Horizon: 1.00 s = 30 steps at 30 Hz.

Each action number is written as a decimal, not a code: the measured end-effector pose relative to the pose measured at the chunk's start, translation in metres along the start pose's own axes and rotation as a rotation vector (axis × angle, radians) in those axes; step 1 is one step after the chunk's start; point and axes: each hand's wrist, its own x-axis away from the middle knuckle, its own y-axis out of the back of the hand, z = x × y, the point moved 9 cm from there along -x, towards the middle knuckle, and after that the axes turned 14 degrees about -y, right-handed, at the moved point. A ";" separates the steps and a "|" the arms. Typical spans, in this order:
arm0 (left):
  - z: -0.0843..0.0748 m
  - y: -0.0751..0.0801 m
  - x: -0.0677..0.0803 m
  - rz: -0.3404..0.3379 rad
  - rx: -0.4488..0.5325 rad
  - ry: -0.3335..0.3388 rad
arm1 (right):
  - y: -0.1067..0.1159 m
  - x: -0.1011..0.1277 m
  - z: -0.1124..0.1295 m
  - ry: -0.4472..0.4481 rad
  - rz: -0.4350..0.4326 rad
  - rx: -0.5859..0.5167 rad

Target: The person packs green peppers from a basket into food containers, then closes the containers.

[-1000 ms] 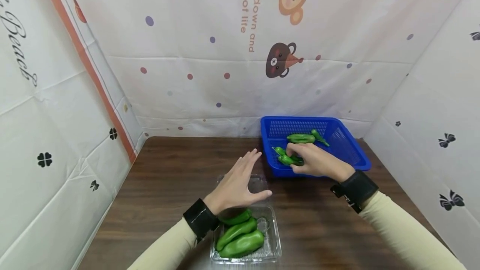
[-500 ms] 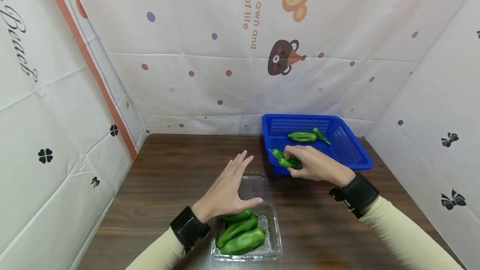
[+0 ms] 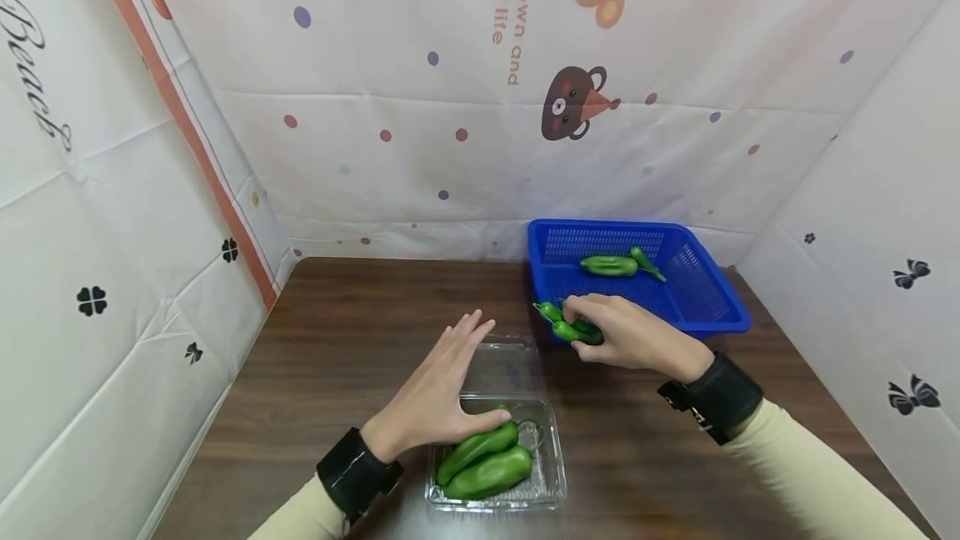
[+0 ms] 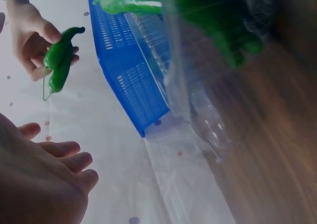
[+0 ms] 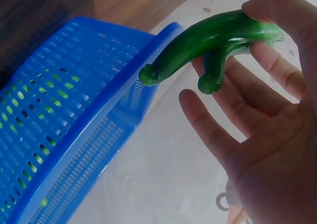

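Two green chili peppers [image 3: 564,328] are pinched between the thumb and fingers of my right hand [image 3: 630,336], over the near left edge of the blue basket [image 3: 693,307]. In the right wrist view these peppers [image 5: 213,38] are held together, above the basket's rim. My left hand [image 3: 435,407], fingers spread and holding nothing, hovers over a lidded clear plastic box [image 3: 551,490] whose lid [image 3: 501,365] lies folded back. Large green peppers [image 3: 491,473] lie side by side in the box, partly hidden by that hand.
Two more peppers, a thick one [image 3: 609,266] and a thin one [image 3: 647,263], lie at the back of the basket. The dark wooden table [image 3: 360,315] meets printed white cloth walls [image 3: 360,182] at the back and both sides.
My right hand has lifted the two chili peppers toward the near left edge of the basket. My left hand has drawn back left, lower over the box, uncovering the folded lid.
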 end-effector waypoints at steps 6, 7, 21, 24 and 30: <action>-0.003 0.004 0.010 0.004 -0.012 -0.003 | -0.001 0.006 0.006 0.013 -0.026 0.001; -0.003 0.004 0.012 0.006 -0.008 -0.001 | -0.002 0.007 0.007 0.017 -0.028 -0.003; -0.013 0.005 0.037 0.047 -0.011 0.018 | -0.018 0.015 0.027 0.027 0.005 -0.042; -0.014 0.004 0.040 0.055 -0.006 0.026 | -0.020 0.016 0.029 0.043 -0.001 -0.056; -0.017 0.004 0.046 0.049 -0.012 0.001 | -0.025 0.020 0.037 0.081 -0.003 -0.073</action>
